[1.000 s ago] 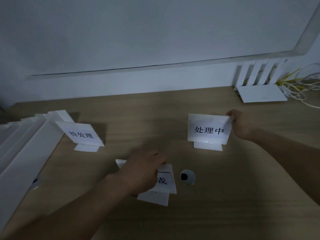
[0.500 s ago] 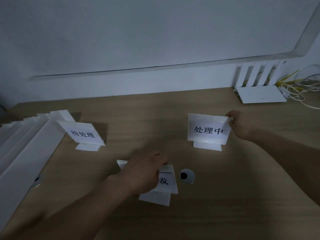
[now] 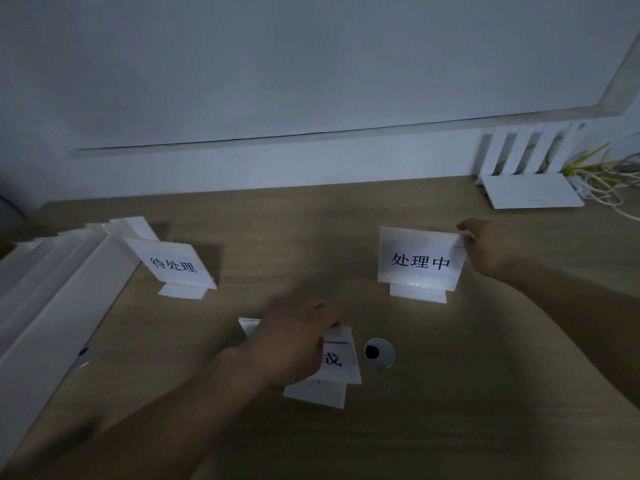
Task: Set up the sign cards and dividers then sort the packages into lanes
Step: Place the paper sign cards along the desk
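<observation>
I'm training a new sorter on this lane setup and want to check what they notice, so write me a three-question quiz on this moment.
1. True or false: the right hand pinches the top corner of the 处理中 sign card.
2. What does the left hand grip? A) the 待处理 sign card B) the nearest sign card C) a package
3. Fill in: the white dividers lie stacked on the ____ side of the table.
Key: 1 true; 2 B; 3 left.
</observation>
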Motion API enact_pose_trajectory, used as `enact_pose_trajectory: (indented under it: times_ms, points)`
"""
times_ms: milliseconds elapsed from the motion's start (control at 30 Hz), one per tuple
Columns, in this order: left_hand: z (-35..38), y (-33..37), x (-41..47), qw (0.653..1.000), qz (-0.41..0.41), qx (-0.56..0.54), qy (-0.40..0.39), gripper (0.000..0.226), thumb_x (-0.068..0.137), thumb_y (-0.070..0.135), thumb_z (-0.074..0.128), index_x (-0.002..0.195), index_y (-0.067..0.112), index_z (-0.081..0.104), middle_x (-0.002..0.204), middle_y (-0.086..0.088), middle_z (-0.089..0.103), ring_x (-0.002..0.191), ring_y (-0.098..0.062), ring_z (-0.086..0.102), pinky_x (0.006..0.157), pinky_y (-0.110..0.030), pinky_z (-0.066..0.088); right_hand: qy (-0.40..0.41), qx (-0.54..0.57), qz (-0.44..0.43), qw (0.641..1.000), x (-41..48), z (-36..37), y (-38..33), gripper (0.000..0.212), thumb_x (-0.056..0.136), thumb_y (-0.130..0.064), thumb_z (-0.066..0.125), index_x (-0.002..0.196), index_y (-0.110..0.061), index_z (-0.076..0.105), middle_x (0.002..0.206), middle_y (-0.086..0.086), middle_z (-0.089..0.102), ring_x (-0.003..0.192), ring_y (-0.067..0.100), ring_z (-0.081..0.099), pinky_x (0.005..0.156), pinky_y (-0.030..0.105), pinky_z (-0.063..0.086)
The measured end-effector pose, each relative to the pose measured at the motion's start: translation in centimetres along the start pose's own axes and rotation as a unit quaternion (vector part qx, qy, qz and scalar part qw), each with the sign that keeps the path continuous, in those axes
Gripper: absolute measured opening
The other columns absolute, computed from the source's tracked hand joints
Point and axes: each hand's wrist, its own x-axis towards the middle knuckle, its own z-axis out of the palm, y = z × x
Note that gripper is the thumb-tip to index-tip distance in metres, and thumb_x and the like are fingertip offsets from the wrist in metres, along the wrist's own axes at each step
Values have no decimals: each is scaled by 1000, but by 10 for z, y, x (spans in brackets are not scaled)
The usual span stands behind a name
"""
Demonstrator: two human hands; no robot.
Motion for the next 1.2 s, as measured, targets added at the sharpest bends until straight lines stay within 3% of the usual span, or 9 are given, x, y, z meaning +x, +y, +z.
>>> enact_pose_trajectory:
  times_ms: [100,233,433,600,767,900,1033,1133,1200]
  points:
    - [-3,3,-1,1000,-4,-9,4,24,92,14,51,112,25,55,110,4,56,97,-20,54,83,-40,48,63,9,-25,998,-11,-5,-6,42,97,-6,54,140,-4,54,135,24,59,120,40,58,101,45,47]
    - [-10,13,-2,1000,-22,-15,0,25,94,12,50,116,22,57,112,3,57,99,-20,57,83,-39,49,99,56,-103,988,-45,-17,-31,46,88,-7,68,133,-10,61,121,14,62,90,24,62,84,35,49]
    - [-19,28,-10,999,-45,-27,10,31,96,12,49,124,24,56,115,3,62,101,-19,62,81,-32,49,-162,119,-114,973,-114,-21,-84,49,82,-17,80,127,-29,64,115,-12,64,84,9,63,71,11,46]
    - [-31,48,-25,998,-27,-34,39,28,93,9,49,117,20,59,110,0,62,101,-23,60,78,-31,42,-240,150,-88,955,-174,-10,-104,43,78,-32,85,116,-35,66,113,-18,63,88,5,61,86,28,55]
    - [-43,82,-38,997,10,-44,67,28,91,8,48,115,20,56,109,-2,64,98,-27,61,79,-35,48,-202,154,-89,963,-212,-13,-103,16,84,-29,80,96,-30,70,98,-13,68,80,4,64,76,27,54]
    - [-42,115,-34,996,37,-45,74,24,91,9,50,112,18,58,107,-3,64,96,-27,62,78,-35,49,-166,206,-90,960,-229,-24,-85,9,94,-14,69,100,-16,76,81,-14,68,62,-2,64,60,17,50]
    - [-37,147,-16,994,51,-49,86,33,95,15,52,128,19,53,122,-2,60,103,-25,61,78,-33,44,-136,187,-91,969,-227,-43,-46,8,95,-13,66,95,-15,74,79,-11,70,65,3,66,63,21,51]
    - [-32,168,5,993,51,-43,102,55,94,29,60,145,20,42,141,0,48,124,-23,50,98,-40,45,-96,170,-63,979,-210,-59,2,11,94,-16,68,101,-15,76,90,-2,76,76,12,70,73,34,58]
    - [-29,179,23,991,36,-35,125,63,91,34,62,147,20,38,144,0,43,129,-23,46,101,-46,46,-72,164,-43,983,-193,-73,38,16,93,-18,69,107,-18,77,97,-3,75,83,12,70,74,29,56]
